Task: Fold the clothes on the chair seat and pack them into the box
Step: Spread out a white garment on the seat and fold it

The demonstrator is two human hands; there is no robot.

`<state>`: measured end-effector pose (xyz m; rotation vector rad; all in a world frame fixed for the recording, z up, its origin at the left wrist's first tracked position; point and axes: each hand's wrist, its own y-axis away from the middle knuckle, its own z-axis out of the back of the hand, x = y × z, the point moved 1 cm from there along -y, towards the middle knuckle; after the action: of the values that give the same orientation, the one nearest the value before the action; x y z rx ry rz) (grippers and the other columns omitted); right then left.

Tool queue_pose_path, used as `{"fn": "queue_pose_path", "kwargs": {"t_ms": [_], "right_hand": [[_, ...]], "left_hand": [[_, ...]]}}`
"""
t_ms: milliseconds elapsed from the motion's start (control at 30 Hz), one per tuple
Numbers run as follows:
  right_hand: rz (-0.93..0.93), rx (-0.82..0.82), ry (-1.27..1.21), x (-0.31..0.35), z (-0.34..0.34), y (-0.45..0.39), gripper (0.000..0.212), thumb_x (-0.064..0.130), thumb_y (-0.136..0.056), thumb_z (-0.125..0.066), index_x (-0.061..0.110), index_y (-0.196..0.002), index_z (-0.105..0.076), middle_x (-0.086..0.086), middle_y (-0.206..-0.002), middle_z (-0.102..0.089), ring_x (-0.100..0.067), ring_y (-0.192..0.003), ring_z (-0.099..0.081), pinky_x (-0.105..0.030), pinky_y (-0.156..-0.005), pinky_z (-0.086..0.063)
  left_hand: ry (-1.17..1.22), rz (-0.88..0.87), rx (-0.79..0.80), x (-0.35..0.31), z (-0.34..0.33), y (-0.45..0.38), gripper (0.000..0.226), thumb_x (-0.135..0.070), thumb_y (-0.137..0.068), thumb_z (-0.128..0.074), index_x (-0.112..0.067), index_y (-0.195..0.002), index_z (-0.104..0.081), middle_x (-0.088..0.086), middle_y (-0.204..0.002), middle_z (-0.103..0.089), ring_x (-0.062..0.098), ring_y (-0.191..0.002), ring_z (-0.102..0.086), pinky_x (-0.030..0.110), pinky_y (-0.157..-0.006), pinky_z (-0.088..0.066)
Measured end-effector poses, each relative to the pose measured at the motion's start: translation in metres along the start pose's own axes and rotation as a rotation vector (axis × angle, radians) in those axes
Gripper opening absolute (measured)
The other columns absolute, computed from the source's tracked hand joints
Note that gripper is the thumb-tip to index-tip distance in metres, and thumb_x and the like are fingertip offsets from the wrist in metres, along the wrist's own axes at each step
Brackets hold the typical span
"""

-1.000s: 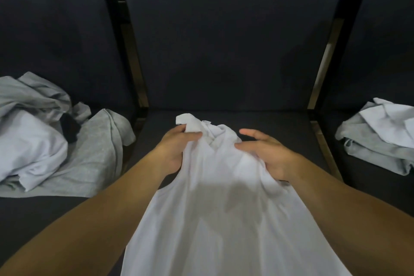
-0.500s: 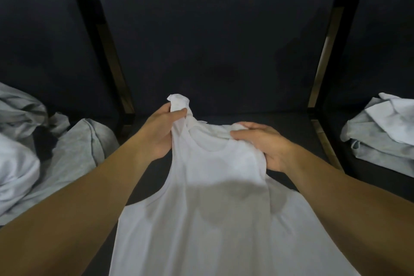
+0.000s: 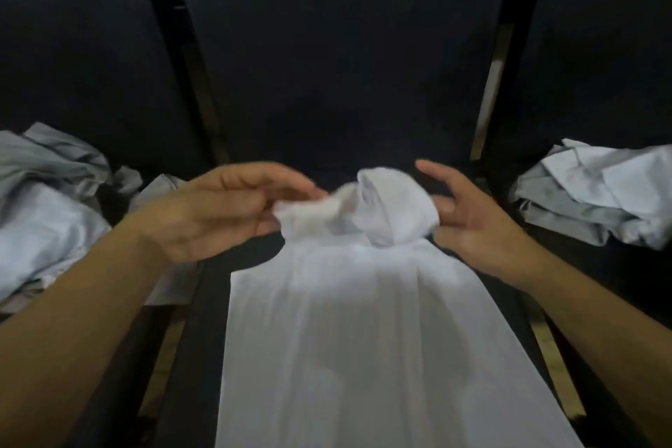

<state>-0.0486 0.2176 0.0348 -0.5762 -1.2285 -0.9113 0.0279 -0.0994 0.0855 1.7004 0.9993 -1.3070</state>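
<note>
A white sleeveless top (image 3: 363,338) of thin, smooth fabric lies lengthwise down the middle chair seat (image 3: 254,255), its body flat with faint lengthwise creases and a soft shadow across the lower half, its shoulder end bunched into a rounded, crumpled knot near the seat's back edge. The left hand (image 3: 218,211) reaches in from the left with fingers nearly straight, its fingertips meeting the thumb on a blurred strap of the top, so it appears to pinch the cloth. The right hand (image 3: 469,218) sits just beside the bunched fabric on the right, fingers spread and relaxed, thumb near the cloth; motion blur hides whether it touches. The chairs are padded in dark, matte upholstery with black frames between them. On the left seat lies a loose heap of grey and pale clothes (image 3: 51,215); on the right seat rests a folded grey and white stack (image 3: 596,200).
</note>
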Motion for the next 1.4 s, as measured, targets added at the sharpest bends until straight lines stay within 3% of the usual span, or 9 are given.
{"fn": "queue_pose_path", "kwargs": {"t_ms": [100,200,267,367,600,867,1033,1200,1400], "right_hand": [[-0.055,-0.032,0.269,-0.044,-0.005,0.066,0.082,-0.017,-0.081,-0.059,0.049,-0.129,-0.050,0.016,-0.111,-0.062,-0.015,-0.104,-0.065,-0.036,-0.087,-0.057],[-0.137,0.107,0.462,-0.084,-0.017,0.101,0.058,0.013,-0.080,-0.056,0.060,-0.114,-0.049,0.026,-0.114,-0.054,-0.010,-0.110,-0.057,-0.029,-0.091,-0.052],[-0.094,0.198,0.767,-0.095,-0.020,0.105,0.043,0.038,-0.083,-0.047,0.053,-0.124,-0.045,0.025,-0.128,-0.046,-0.005,-0.120,-0.042,-0.030,-0.102,-0.044],[-0.097,0.183,1.026,-0.094,-0.020,0.093,0.072,0.061,-0.083,-0.018,0.036,-0.149,-0.034,0.013,-0.155,-0.028,-0.013,-0.140,-0.024,-0.035,-0.119,-0.028],[-0.176,-0.089,1.150,-0.099,0.002,0.039,0.080,0.063,-0.081,-0.018,0.032,-0.153,-0.034,-0.001,-0.161,-0.027,-0.027,-0.138,-0.028,-0.042,-0.109,-0.032],[-0.050,-0.281,0.951,-0.064,-0.010,-0.045,0.040,0.053,-0.094,-0.056,0.031,-0.128,-0.059,0.006,-0.140,-0.048,-0.021,-0.129,-0.036,-0.032,-0.104,-0.037],[-0.105,-0.139,0.776,-0.064,-0.049,-0.061,0.026,0.043,-0.091,-0.067,0.028,-0.111,-0.070,0.014,-0.115,-0.054,-0.013,-0.116,-0.041,-0.019,-0.087,-0.033],[-0.128,-0.098,0.025,-0.059,-0.033,-0.026,0.011,0.009,-0.089,-0.066,0.018,-0.084,-0.069,0.007,-0.079,-0.067,-0.010,-0.077,-0.064,-0.019,-0.072,-0.050],[-0.213,0.191,0.180,-0.072,0.004,0.020,0.041,-0.004,-0.092,-0.057,0.024,-0.069,-0.076,0.023,-0.118,-0.069,0.002,-0.114,-0.061,-0.025,-0.095,-0.050]], "left_hand": [[-0.073,0.133,-0.105,0.039,-0.023,0.042,0.045,-0.049,-0.086,-0.078,-0.019,-0.120,-0.075,0.019,-0.135,-0.065,0.035,-0.134,-0.057,0.052,-0.116,-0.041],[-0.738,0.221,-0.299,0.105,-0.037,0.060,0.049,-0.077,-0.084,-0.056,-0.044,-0.117,-0.071,-0.018,-0.135,-0.063,0.001,-0.129,-0.054,0.045,-0.116,-0.041],[-1.119,0.260,-0.172,0.151,-0.036,0.064,0.068,-0.084,-0.085,-0.034,-0.048,-0.142,-0.046,-0.018,-0.157,-0.037,0.000,-0.146,-0.029,0.039,-0.126,-0.025],[-1.452,0.285,-0.195,0.181,-0.030,0.059,0.077,-0.074,-0.096,-0.018,-0.037,-0.162,-0.010,-0.011,-0.171,-0.002,0.007,-0.156,0.007,0.027,-0.126,0.007],[-1.523,0.240,-0.389,0.168,0.022,0.004,0.081,-0.074,-0.093,-0.011,-0.035,-0.164,-0.004,-0.009,-0.171,0.007,0.002,-0.152,0.019,0.026,-0.123,0.017],[-1.539,0.187,-0.354,0.162,0.061,-0.031,0.081,-0.076,-0.093,-0.018,-0.037,-0.163,-0.004,-0.008,-0.172,0.004,0.008,-0.157,0.010,0.038,-0.129,0.001],[-1.534,0.203,-0.326,0.163,0.059,-0.029,0.083,-0.079,-0.092,-0.018,-0.039,-0.163,-0.001,-0.007,-0.172,0.006,0.007,-0.156,0.014,0.038,-0.129,0.002],[-1.556,0.299,-0.258,0.159,0.065,-0.028,0.088,-0.086,-0.088,-0.007,-0.041,-0.161,0.011,-0.011,-0.169,0.021,0.006,-0.153,0.026,0.038,-0.128,0.005],[-1.436,0.428,-0.303,0.140,0.050,-0.026,0.091,-0.086,-0.084,-0.015,-0.040,-0.162,-0.004,-0.008,-0.171,0.008,0.017,-0.158,0.006,0.043,-0.129,-0.008]]}}
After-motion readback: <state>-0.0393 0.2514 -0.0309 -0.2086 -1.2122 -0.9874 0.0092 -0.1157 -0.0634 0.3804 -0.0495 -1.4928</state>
